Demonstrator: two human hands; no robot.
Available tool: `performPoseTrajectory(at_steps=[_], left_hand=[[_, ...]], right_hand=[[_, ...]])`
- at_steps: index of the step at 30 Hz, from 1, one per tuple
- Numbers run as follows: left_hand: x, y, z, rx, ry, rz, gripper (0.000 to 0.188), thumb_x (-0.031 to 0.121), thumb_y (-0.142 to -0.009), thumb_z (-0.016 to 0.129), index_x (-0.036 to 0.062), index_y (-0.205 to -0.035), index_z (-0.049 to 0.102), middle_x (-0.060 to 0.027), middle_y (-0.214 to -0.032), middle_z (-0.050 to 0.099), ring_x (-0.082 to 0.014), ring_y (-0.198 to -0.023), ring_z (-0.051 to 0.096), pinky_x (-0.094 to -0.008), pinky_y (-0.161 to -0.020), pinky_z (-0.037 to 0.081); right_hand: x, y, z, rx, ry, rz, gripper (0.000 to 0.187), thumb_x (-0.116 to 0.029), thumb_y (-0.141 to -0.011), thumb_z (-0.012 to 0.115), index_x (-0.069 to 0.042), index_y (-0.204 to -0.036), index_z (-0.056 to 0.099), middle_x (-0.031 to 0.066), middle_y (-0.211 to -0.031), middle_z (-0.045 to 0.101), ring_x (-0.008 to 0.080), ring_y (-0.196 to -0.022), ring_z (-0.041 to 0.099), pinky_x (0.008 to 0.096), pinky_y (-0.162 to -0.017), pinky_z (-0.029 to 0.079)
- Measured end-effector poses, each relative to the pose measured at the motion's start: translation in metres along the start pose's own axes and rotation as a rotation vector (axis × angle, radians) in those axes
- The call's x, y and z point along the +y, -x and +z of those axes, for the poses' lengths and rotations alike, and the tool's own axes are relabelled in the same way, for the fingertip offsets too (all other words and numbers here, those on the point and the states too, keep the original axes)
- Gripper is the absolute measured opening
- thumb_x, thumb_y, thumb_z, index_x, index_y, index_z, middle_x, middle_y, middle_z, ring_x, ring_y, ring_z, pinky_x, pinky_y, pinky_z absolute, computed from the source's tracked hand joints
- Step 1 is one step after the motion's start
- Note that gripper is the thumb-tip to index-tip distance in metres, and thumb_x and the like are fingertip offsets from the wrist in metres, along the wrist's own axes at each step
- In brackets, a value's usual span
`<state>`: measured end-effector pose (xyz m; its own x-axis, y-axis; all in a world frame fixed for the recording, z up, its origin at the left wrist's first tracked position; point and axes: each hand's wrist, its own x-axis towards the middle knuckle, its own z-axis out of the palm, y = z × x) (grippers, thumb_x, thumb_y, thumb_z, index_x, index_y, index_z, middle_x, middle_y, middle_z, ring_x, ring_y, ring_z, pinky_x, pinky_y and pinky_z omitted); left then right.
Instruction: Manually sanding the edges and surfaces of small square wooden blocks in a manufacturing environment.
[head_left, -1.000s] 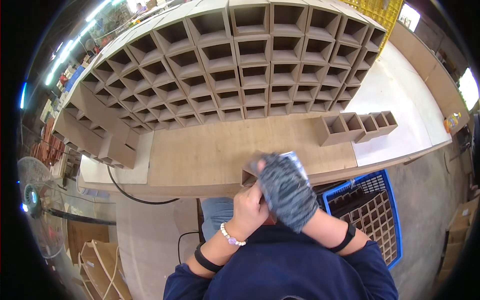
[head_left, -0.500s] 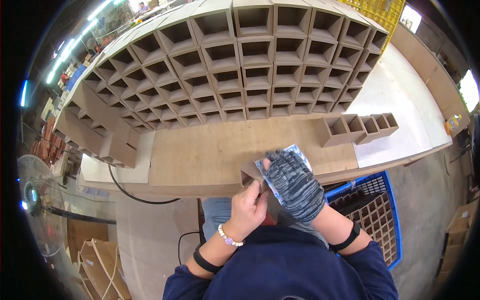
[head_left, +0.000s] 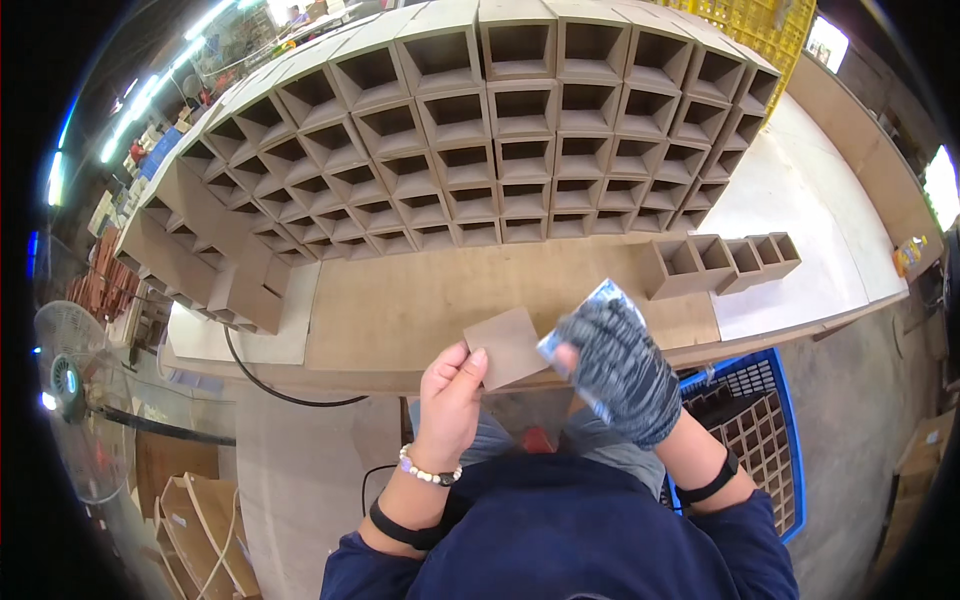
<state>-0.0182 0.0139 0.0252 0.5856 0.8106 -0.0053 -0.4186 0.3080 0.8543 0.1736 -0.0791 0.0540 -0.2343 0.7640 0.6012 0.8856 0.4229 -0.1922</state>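
Note:
My left hand [head_left: 450, 392], bare and with a beaded bracelet at the wrist, pinches a small brown square box [head_left: 510, 348] by its near left corner. One flat face of the box is turned up, above the table's near edge. To its right is my right hand [head_left: 622, 372] in a grey-black knit glove, slightly blurred. Its fingers are closed on a folded sheet of sandpaper [head_left: 608, 293] with a blue and white printed back, which sticks out past the glove. The sheet and the box are apart, with a small gap between them.
A wall of stacked open brown boxes [head_left: 470, 165] lines the table's back, with more boxes [head_left: 225, 255] at left. A short row of boxes [head_left: 708, 268] stands at right. Below the table edge is a blue crate [head_left: 783, 400] holding boxes. A fan [head_left: 75, 390] stands far left.
My hands have drawn apart. The left moved left and turned the box so a flat face shows instead of its open end. The right hand with the sandpaper shifted right, off the box.

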Motion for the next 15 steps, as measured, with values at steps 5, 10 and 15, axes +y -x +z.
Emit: performPoseTrajectory(at_steps=[5,10,15], left_hand=[[0.007,0.004,0.002,-0.143,0.033,-0.172,0.022,0.01,-0.091,0.051,-0.0043,-0.108,0.057,-0.0056,-0.101,0.063,-0.0097,-0.091,0.057,-0.0235,-0.081,0.044],[0.011,0.015,0.01,-0.226,0.003,-0.184,0.025,0.009,-0.091,0.05,-0.0049,-0.112,0.056,-0.0065,-0.105,0.062,-0.0115,-0.097,0.056,-0.0249,-0.086,0.042],[0.015,0.006,-0.003,-0.203,0.056,-0.168,0.027,0.008,-0.091,0.051,-0.0056,-0.113,0.055,-0.007,-0.106,0.061,-0.0109,-0.1,0.055,-0.0246,-0.088,0.041]], right_hand=[[0.0,0.0,0.007,-0.066,0.173,-0.114,0.039,-0.021,-0.08,0.053,-0.018,-0.119,0.056,0.0045,-0.122,0.055,0.0253,-0.117,0.049,0.0462,-0.105,0.03],[0.041,-0.005,0.016,-0.087,0.315,0.023,0.041,-0.018,-0.078,0.056,-0.016,-0.119,0.057,0.0056,-0.123,0.055,0.0266,-0.117,0.049,0.0459,-0.106,0.029],[-0.009,-0.001,-0.002,0.005,0.074,-0.064,0.04,-0.017,-0.078,0.056,-0.016,-0.117,0.057,0.0064,-0.123,0.055,0.0274,-0.117,0.05,0.0465,-0.105,0.031]])
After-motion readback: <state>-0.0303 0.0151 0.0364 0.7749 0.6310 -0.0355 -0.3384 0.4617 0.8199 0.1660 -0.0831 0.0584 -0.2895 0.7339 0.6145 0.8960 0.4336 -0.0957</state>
